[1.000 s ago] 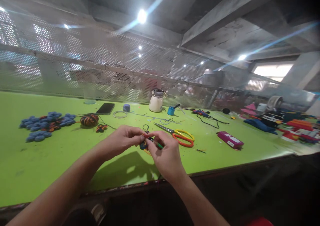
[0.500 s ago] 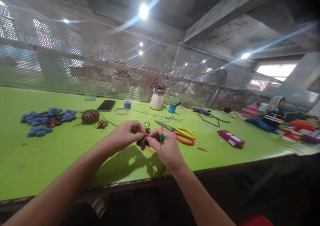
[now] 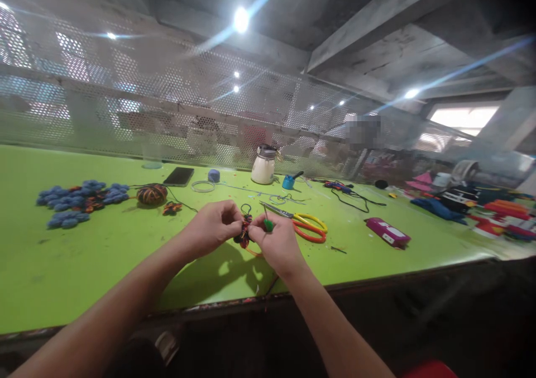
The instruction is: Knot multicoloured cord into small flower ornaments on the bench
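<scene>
Between my two hands, just above the table's front part, is a small crocheted flower (image 3: pixel 243 237) in dark, red and orange yarn. My left hand (image 3: pixel 213 227) pinches its left side between thumb and fingertips. My right hand (image 3: pixel 280 244) is closed, its thumb and finger at the flower's right side. Held in that hand is a crochet hook (image 3: pixel 268 224) with a green handle, its thin shaft pointing up. A dark yarn loop stands above the flower, and an orange strand curves below. Scissors (image 3: pixel 310 227) with yellow and orange handles lie beside my right hand.
On the green table (image 3: pixel 104 272) lie blue crocheted flowers (image 3: pixel 67 219), a multicoloured yarn ball (image 3: pixel 151 194), a small matching flower (image 3: pixel 172 208) and a phone (image 3: pixel 178 176). Further off stand a white jug (image 3: pixel 263 168) and a blue pot (image 3: pixel 288 182). A purple box (image 3: pixel 387 233) lies right.
The crochet hook in my right hand has tilted, its shaft now leaning left. My fingers have shifted slightly around the flower, which stays in nearly the same place.
</scene>
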Demonstrator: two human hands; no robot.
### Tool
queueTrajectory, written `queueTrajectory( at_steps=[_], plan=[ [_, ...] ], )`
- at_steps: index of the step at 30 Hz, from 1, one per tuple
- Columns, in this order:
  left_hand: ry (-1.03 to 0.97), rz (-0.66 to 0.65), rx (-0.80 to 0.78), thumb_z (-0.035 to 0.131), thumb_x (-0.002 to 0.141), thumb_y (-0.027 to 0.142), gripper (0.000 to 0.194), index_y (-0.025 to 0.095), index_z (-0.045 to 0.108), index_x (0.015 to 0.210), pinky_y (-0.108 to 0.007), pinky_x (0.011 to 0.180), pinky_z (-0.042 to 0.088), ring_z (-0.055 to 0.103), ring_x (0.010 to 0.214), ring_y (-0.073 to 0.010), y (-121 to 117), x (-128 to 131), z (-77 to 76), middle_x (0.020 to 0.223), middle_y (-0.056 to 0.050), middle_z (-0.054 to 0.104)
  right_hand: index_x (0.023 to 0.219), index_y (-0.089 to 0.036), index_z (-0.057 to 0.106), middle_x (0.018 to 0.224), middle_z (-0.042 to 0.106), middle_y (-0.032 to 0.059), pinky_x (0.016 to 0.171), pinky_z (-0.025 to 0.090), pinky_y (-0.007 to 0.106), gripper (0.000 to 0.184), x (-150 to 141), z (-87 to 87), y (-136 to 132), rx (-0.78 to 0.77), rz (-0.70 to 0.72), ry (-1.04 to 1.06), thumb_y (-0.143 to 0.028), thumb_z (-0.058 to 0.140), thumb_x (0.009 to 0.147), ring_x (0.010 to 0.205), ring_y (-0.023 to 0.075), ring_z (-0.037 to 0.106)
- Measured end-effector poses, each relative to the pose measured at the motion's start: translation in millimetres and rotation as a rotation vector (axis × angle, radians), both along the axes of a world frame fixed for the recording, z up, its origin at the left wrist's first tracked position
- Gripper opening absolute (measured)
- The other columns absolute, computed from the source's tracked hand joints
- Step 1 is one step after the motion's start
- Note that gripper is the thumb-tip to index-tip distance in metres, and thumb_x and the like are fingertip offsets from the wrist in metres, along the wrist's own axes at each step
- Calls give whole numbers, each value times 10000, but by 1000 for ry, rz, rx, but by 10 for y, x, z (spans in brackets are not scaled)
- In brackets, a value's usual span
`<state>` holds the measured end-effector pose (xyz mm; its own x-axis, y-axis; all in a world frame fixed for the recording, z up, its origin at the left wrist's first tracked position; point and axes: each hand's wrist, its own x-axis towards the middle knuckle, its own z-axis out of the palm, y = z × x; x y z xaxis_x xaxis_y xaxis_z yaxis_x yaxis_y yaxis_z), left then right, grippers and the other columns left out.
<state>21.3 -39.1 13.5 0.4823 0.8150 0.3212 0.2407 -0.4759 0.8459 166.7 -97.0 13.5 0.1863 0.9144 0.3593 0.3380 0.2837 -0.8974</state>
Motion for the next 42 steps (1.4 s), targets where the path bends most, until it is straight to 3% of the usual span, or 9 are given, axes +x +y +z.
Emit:
queueTrajectory(
  at_steps=[7,11,19,23,26,29,32,35,42],
  plan=[
    [-132,-111,-149,598,670,204,137,139,578,788,-270,601,426,565,614,-134,-88,-12,117,653,3,612,603,-147,556,518,495,-37,545,383,236,96,23,-19,10,-2,98,84,-226,603,628,508,97,434],
    [-85,-180,-188,621,675,205,127,132,600,778,-270,612,433,587,616,-137,-108,-22,124,653,-15,649,610,-148,560,522,500,-35,547,390,237,97,25,-20,-5,-15,102,63,-229,609,633,507,96,439],
    [-186,-70,-270,604,623,152,40,142,588,659,-244,551,431,562,517,-109,-88,12,104,546,25,605,613,-151,553,557,502,-26,561,382,237,69,-34,-28,24,51,63,-58,-205,577,647,537,101,428],
    [-212,-4,-271,589,622,137,27,147,566,630,-255,548,455,585,494,-122,-62,30,91,510,23,606,641,-144,563,574,510,-20,564,382,238,92,-42,-16,81,7,63,-102,-224,587,680,551,105,432],
    [-206,15,-250,604,624,148,39,145,567,639,-263,545,463,596,490,-132,-18,22,69,507,12,618,811,-140,598,621,516,-24,557,374,234,179,-4,20,59,-55,112,-165,-288,623,713,565,106,432],
    [-234,25,-222,626,635,189,81,147,564,667,-268,538,458,591,492,-135,15,8,53,525,6,622,1001,-159,576,747,549,-6,620,384,238,248,79,86,-29,-11,217,-282,-302,569,799,660,117,470],
    [-255,111,-160,635,644,217,108,150,565,693,-270,542,444,590,523,-139,38,-6,38,579,-8,633,851,-161,567,746,527,-2,646,370,231,158,178,132,-120,59,311,-375,-249,441,886,685,111,464],
    [-249,219,-98,637,639,224,109,147,577,687,-261,543,424,570,550,-131,61,-16,23,616,-15,624,659,-169,484,596,452,-30,560,328,224,276,232,113,-173,10,309,-434,-243,398,910,555,96,408],
    [-268,227,-56,636,644,232,117,148,567,686,-254,562,414,536,564,-116,44,-17,40,615,2,590,613,-186,456,520,494,-29,485,291,230,302,147,-5,-212,-2,245,-451,-222,390,906,448,94,405]
  ],
)
